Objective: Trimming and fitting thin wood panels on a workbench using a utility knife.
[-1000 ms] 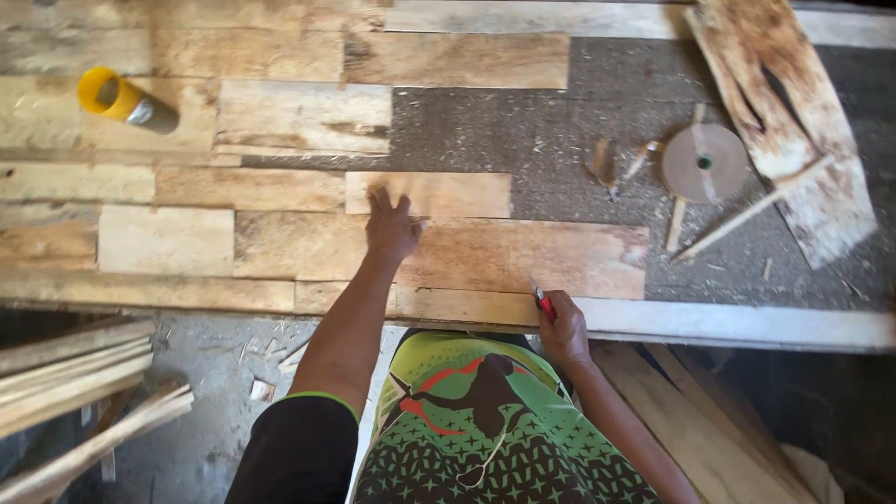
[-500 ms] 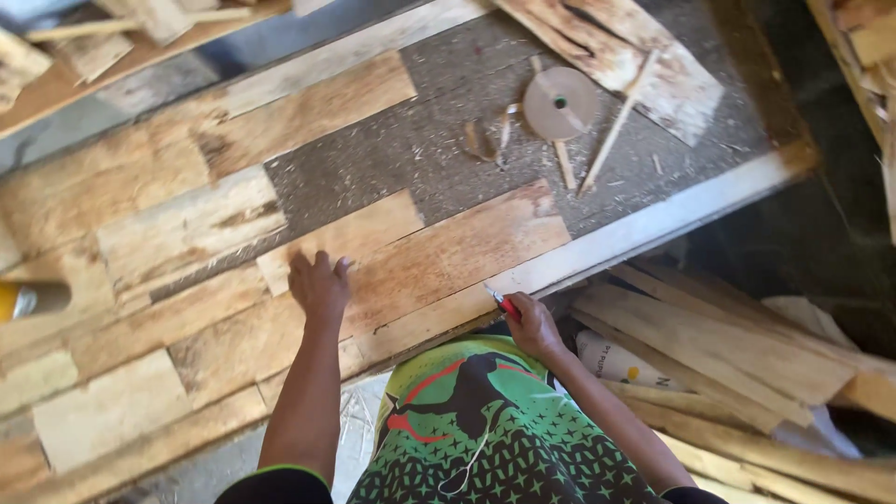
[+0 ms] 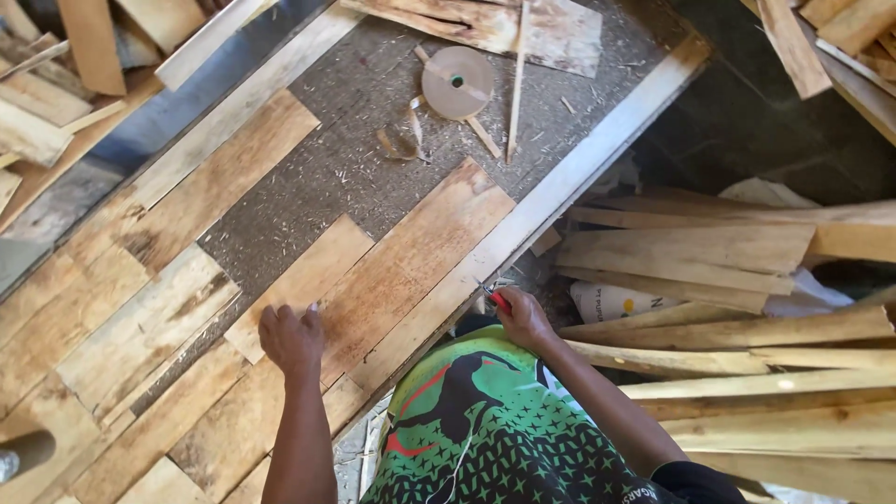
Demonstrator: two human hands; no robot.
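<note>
Loosely Laid Strips, One Hand Holding Them Down

Plainly, the person's left hand point(image 3: 292, 340) lay palm down, fingers loosely curled, on a short pale wood strip point(image 3: 301, 285) near the middle of the board point(image 3: 308, 159), a grey, speckled panel with a pale batten point(image 3: 569, 177) along its near edge. The strip sat touching a longer brown plank point(image 3: 411, 257) that ran diagonally up to that batten. The right hand point(image 3: 525, 319) was closed around a small red-handled tool point(image 3: 497, 299) just at the outer side of the batten, by the person's green patterned shirt point(image 3: 485, 420); what kind of tool it was could not be told.

The likeliest trouble seemed to be slippage. Nothing visible fastened the strip, so a push from the left hand could have slid it out of line with the plank or opened a gap between them. The surface was littered with shavings, which might have kept a strip from lying flat.

A second hazard seemed to be the tool's tip, which pointed towards the batten close to the person's body; a jerk of that hand could have nicked cloth or fingers.

At the far edge a tape roll point(image 3: 456, 82) lay on thin sticks point(image 3: 516, 79), well apart from both hands. Loose planks point(image 3: 691, 247) were stacked beside the board on the right; a careless elbow might have tipped them.
</note>
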